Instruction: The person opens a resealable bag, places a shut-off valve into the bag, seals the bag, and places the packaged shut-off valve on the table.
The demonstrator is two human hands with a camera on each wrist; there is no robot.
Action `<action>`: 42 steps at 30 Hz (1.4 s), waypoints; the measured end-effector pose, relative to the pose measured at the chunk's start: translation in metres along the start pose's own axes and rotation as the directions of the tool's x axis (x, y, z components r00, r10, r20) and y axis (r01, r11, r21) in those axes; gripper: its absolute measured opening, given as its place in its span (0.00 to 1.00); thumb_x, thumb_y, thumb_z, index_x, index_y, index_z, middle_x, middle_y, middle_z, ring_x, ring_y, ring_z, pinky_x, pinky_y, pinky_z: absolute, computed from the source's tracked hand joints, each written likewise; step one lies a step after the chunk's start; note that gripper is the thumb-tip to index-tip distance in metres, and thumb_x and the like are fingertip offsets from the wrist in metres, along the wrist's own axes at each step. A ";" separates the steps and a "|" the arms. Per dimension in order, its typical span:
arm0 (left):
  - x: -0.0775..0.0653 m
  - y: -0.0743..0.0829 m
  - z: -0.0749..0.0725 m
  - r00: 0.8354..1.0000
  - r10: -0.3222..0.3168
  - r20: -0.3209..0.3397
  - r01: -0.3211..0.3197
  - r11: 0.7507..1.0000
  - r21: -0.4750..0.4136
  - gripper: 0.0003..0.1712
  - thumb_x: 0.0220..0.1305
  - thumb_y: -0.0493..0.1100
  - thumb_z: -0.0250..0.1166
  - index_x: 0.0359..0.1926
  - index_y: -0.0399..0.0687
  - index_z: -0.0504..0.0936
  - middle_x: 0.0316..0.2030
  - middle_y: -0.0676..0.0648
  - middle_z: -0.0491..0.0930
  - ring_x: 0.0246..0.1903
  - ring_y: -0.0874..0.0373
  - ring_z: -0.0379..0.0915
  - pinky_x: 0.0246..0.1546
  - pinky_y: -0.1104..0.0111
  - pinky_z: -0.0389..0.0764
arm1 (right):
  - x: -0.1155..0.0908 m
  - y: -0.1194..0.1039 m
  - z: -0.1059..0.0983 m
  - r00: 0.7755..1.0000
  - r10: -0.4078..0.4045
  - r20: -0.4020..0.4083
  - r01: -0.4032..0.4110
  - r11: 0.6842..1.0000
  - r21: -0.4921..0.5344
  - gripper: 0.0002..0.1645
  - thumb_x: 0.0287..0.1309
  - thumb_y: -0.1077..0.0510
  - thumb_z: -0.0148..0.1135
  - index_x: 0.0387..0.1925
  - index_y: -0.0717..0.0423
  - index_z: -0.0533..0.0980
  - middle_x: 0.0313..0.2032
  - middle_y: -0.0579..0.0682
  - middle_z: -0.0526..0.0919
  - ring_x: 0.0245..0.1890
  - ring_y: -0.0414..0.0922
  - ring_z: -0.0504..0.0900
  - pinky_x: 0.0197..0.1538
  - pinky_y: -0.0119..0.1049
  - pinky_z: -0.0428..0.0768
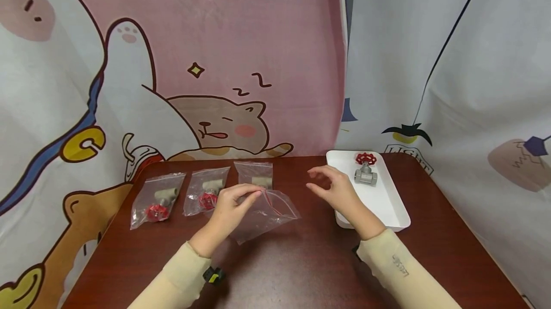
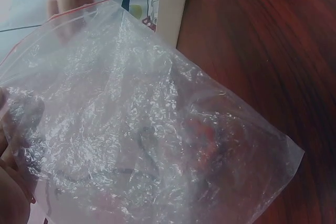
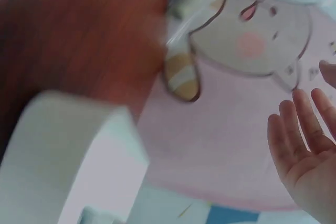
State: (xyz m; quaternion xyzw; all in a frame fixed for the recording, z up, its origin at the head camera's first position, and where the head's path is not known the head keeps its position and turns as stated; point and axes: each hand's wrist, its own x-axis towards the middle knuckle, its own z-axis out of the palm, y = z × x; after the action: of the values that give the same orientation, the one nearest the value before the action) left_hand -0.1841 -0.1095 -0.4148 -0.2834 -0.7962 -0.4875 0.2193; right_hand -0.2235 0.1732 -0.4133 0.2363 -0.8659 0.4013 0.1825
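My left hand [image 1: 231,206] pinches a clear zip bag [image 1: 258,223] by the corner of its red-lined mouth, over the middle of the table. In the left wrist view the bag [image 2: 121,119] spreads wide across the picture, and a blurred red shape shows through it. My right hand [image 1: 337,189] hovers at the left rim of the white tray [image 1: 389,204], its fingers apart with nothing between them. The right wrist view shows that hand [image 3: 310,156] with fingers spread. A grey valve [image 1: 366,176] with a red handwheel [image 1: 366,158] lies in the tray's far part.
Two clear bags, the left bag [image 1: 142,204] and the middle bag [image 1: 191,194], each hold a valve with a red handwheel. A third bag [image 1: 254,169] lies behind the held one, partly hidden. Printed cloth [image 1: 280,60] hangs behind the dark wooden table [image 1: 292,275].
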 end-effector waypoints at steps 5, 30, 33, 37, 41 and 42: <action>-0.001 0.000 0.000 1.000 -0.014 -0.008 0.014 1.000 -0.009 0.07 0.57 0.36 0.67 0.37 0.45 0.86 0.36 0.48 0.86 0.38 0.60 0.82 0.39 0.76 0.79 | 0.014 0.035 -0.014 0.997 0.077 0.022 -0.074 0.994 -0.085 0.19 0.51 0.62 0.69 0.47 0.59 0.78 0.43 0.56 0.82 0.43 0.53 0.80 0.42 0.48 0.79; 0.002 0.033 -0.008 0.999 -0.041 -0.021 0.042 0.999 0.026 0.05 0.54 0.29 0.67 0.34 0.36 0.85 0.33 0.42 0.86 0.34 0.55 0.82 0.36 0.70 0.81 | 0.004 0.143 -0.068 0.499 0.860 0.103 -0.785 0.398 0.474 0.33 0.71 0.49 0.38 0.72 0.56 0.49 0.73 0.55 0.47 0.73 0.53 0.46 0.73 0.50 0.47; 0.002 0.032 -0.007 0.999 -0.039 -0.018 0.039 0.999 0.026 0.05 0.55 0.29 0.67 0.35 0.36 0.85 0.33 0.42 0.86 0.34 0.56 0.82 0.36 0.72 0.81 | 0.002 0.148 -0.066 0.497 0.856 0.144 -0.801 0.389 0.455 0.35 0.71 0.48 0.36 0.73 0.58 0.46 0.74 0.56 0.43 0.74 0.53 0.41 0.73 0.50 0.43; 0.001 0.032 -0.007 0.999 -0.049 -0.008 0.050 0.998 0.032 0.05 0.56 0.30 0.66 0.35 0.37 0.85 0.33 0.43 0.86 0.35 0.56 0.82 0.36 0.75 0.80 | 0.000 0.155 -0.065 0.487 0.855 0.180 -0.810 0.365 0.458 0.36 0.71 0.48 0.34 0.73 0.61 0.41 0.74 0.57 0.37 0.74 0.53 0.36 0.73 0.48 0.39; 0.001 0.033 -0.007 0.998 -0.057 -0.008 0.057 0.998 0.032 0.05 0.56 0.31 0.66 0.35 0.37 0.85 0.33 0.43 0.86 0.36 0.56 0.82 0.37 0.75 0.79 | 0.002 0.160 -0.065 0.434 0.882 0.184 -0.831 0.313 0.460 0.36 0.71 0.50 0.33 0.73 0.61 0.41 0.74 0.56 0.38 0.74 0.52 0.38 0.73 0.46 0.43; 0.001 0.033 -0.008 0.999 -0.052 -0.012 0.052 0.998 0.035 0.05 0.56 0.30 0.66 0.35 0.37 0.85 0.33 0.43 0.86 0.35 0.56 0.82 0.36 0.75 0.79 | 0.003 0.161 -0.064 0.421 0.888 0.187 -0.833 0.296 0.468 0.36 0.71 0.50 0.34 0.73 0.61 0.41 0.74 0.56 0.39 0.73 0.51 0.40 0.73 0.45 0.45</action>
State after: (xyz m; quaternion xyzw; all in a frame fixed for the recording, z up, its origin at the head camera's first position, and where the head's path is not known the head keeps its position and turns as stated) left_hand -0.1622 -0.1043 -0.3896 -0.2560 -0.8106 -0.4805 0.2159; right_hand -0.3071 0.3140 -0.4709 -0.2489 -0.7097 0.6539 -0.0822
